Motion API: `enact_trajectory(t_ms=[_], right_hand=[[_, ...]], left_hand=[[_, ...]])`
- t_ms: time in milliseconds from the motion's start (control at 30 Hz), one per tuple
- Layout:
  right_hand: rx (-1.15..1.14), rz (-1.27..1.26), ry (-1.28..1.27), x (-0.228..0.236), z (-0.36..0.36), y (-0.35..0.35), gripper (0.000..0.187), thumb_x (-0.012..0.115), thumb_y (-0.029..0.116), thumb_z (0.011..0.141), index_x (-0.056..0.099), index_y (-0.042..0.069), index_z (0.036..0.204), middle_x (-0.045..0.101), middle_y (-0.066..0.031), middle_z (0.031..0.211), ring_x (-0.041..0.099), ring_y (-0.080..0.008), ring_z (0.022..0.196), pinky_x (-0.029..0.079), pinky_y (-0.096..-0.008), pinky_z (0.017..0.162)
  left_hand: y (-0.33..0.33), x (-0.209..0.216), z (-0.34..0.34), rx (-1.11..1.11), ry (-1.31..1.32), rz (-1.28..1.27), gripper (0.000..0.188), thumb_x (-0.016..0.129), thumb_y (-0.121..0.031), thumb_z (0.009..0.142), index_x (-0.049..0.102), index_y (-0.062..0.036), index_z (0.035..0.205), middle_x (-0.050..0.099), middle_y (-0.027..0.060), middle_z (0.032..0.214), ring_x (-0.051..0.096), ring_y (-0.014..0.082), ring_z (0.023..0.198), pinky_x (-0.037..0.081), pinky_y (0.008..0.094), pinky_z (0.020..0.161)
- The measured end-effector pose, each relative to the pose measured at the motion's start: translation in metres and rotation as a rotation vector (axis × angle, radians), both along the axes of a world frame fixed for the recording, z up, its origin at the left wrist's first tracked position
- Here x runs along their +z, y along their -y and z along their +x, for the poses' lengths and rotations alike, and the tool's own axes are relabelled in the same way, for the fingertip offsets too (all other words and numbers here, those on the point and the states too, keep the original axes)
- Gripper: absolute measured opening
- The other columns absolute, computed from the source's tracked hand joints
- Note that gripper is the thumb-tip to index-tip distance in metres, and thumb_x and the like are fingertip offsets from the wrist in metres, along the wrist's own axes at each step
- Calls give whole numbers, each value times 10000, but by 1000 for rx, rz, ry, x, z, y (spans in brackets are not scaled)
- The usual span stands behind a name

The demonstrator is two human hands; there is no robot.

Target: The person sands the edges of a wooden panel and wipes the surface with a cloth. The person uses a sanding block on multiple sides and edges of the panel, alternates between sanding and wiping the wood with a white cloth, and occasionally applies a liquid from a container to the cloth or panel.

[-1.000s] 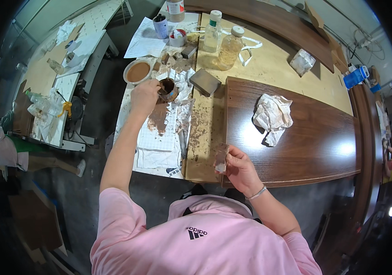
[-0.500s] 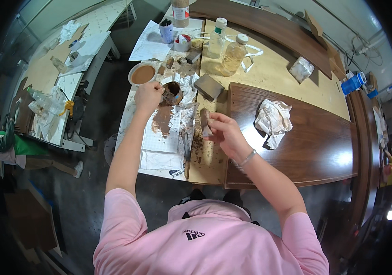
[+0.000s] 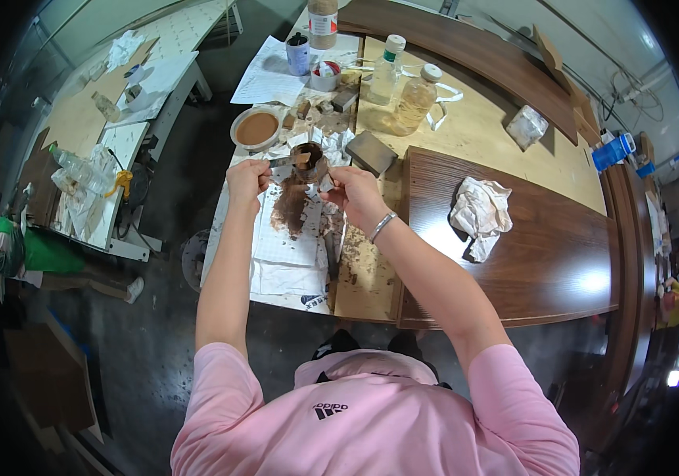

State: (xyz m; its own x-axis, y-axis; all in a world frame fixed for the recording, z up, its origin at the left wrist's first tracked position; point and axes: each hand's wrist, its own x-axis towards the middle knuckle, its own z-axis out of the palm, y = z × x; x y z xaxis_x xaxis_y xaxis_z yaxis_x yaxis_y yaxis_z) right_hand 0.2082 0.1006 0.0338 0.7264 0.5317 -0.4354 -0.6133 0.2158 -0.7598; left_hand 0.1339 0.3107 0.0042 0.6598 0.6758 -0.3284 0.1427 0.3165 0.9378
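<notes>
Right hand [image 3: 353, 190] fingertips pinched on something small and pale, too tiny to identify, perhaps scraper, at rim of small dark cup [image 3: 308, 160]. Left hand [image 3: 247, 178] closed on thin flat tool [image 3: 282, 161] reaching to cup; cup contents hidden. Since half second ago, right hand moved up from board edge to cup. Beneath: paper sheet [image 3: 292, 246] with brown smear. Beyond: bowl [image 3: 257, 128] of brown paste, two capped bottles [image 3: 403, 87] of clear and yellowish liquid.

I see my left hand [image 3: 246, 179] and right hand [image 3: 353, 193] meeting at a small dark cup [image 3: 308, 159] above stained paper [image 3: 292, 238].
</notes>
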Motion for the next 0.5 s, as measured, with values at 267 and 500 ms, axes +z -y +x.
enact_trajectory(t_ms=[267,500], right_hand=[[-76,7,-14,-4,-4,-17,179,606,17,875,538,40,711,501,-7,683,547,-135,555,619,-299,579],[-139,17,-51,0,-8,-16,183,608,10,867,536,54,705,492,-1,678,542,-125,560,623,-305,573]], left_hand=[[54,35,-33,-11,166,815,96,702,-40,870,662,30,819,659,30,718,532,74,603,453,261,581],[69,45,-48,-17,331,1275,87,731,-5,766,648,-26,781,608,106,722,604,314,657,480,396,604]])
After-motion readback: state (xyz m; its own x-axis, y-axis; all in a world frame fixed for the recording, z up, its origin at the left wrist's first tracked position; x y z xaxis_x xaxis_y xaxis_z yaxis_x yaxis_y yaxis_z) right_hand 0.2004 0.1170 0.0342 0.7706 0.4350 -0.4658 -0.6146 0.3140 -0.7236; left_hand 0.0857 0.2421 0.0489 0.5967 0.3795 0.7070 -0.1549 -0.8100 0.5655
